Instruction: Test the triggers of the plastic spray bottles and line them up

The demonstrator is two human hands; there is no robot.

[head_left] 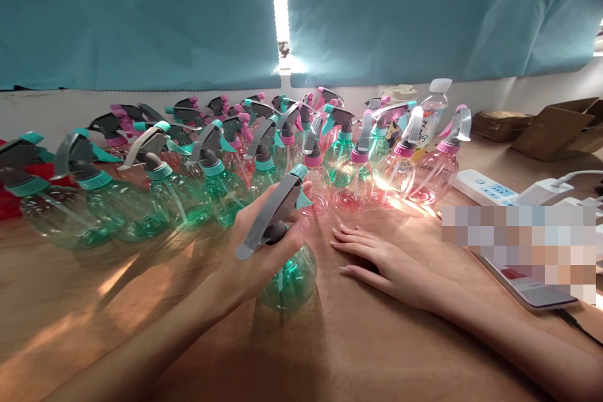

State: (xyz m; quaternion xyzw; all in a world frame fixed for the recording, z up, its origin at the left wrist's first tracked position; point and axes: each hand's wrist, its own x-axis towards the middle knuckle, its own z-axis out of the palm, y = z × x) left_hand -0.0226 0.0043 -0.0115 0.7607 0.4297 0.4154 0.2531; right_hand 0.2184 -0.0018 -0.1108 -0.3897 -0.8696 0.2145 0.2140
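Your left hand (254, 248) is gripping a green spray bottle (293, 286), your right hand (389, 260) lying loosely spread on the table (372, 355).

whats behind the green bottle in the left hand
Behind the held bottle stand green bottles and pink bottles, with a teal cloth farther back. The left hand and sprayer cover part of that group, so whatever sits right behind them cannot be seen.
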